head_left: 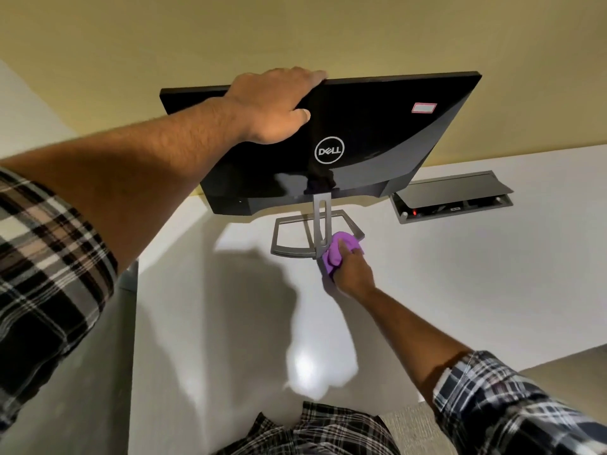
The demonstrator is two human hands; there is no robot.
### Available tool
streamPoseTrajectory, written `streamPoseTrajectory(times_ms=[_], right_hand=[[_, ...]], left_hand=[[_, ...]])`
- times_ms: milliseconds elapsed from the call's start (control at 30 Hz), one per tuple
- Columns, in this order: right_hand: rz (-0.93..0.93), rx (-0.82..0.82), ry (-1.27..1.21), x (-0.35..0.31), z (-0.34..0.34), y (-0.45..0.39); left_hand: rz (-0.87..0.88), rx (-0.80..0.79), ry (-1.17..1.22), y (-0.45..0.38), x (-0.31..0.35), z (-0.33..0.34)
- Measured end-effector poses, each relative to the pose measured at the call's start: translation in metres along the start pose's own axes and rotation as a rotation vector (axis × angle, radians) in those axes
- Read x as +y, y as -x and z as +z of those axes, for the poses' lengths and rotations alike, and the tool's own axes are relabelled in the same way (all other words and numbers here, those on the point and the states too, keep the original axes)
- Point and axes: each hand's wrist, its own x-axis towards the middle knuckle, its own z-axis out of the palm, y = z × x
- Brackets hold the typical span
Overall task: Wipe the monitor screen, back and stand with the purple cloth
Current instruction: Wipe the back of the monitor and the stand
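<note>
A person in a plaid shirt with rolled sleeves stands at a white desk point(460, 274) and looks down on the glossy black back of a Dell monitor point(368, 133), which faces away toward a yellow wall point(295, 31) on the far side. The monitor stands on the far middle part of the desk, its round logo near the centre of the back panel and a small red-edged sticker point(424, 107) near its upper right corner. The left hand point(279, 106) reaches in from the left and rests on the top edge of the monitor, its fingers curled over the far side of the edge and its thumb pressed flat against the back panel. Below the panel, a grey metal stand point(295, 238) has a slim upright post rising from an open rectangular foot that sits flat on the desk. The right hand point(353, 267) comes in from the near right and grips a bunched purple cloth point(338, 249), pressing it against the base of the post where it meets the right side of the foot. To the right of the monitor, set into the desk surface, a grey cable box point(453, 200) has its lid propped open, with a small red light showing inside. Shadows of the arms and monitor fall across the near part of the desk.
</note>
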Motion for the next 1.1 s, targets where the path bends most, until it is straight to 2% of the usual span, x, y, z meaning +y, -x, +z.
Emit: streamPoseTrajectory(times_ms=[100, 200, 267, 367, 433, 533, 633, 733, 767, 900, 1000, 1100], right_hand=[[0.051, 0.034, -0.164, -0.009, 0.009, 0.014], [-0.153, 0.140, -0.066, -0.004, -0.002, 0.035], [-0.151, 0.133, -0.148, 0.004, -0.015, 0.040], [0.016, 0.298, -0.313, 0.017, -0.037, 0.015], [0.172, 0.323, -0.466, 0.016, -0.047, -0.005], [0.271, 0.188, -0.471, 0.014, -0.043, -0.025], [0.293, 0.118, -0.480, 0.007, -0.022, -0.019], [0.319, 0.162, -0.499, -0.019, 0.005, 0.004], [0.340, 0.158, -0.577, -0.029, 0.010, 0.013], [0.115, 0.051, -0.385, -0.040, 0.011, 0.042], [-0.020, 0.095, -0.277, -0.053, 0.014, 0.059], [0.041, 0.145, -0.234, -0.071, 0.019, 0.055]], left_hand=[[0.010, 0.000, 0.000, 0.001, -0.001, 0.000], [0.015, 0.006, -0.011, -0.001, -0.002, -0.001], [0.009, 0.007, -0.019, -0.002, -0.002, -0.002], [0.002, 0.013, -0.026, -0.003, -0.003, -0.004], [-0.008, 0.016, -0.031, -0.003, -0.002, -0.004], [-0.026, 0.014, -0.024, -0.004, -0.003, -0.003], [-0.020, 0.013, -0.025, -0.005, -0.002, -0.001], [-0.012, 0.020, -0.029, -0.005, -0.003, 0.000], [-0.010, 0.020, -0.029, -0.004, -0.004, -0.001], [-0.009, 0.007, -0.023, -0.007, -0.004, -0.001], [-0.011, 0.016, -0.018, -0.008, -0.005, -0.001], [-0.012, 0.009, -0.018, -0.009, -0.006, -0.001]])
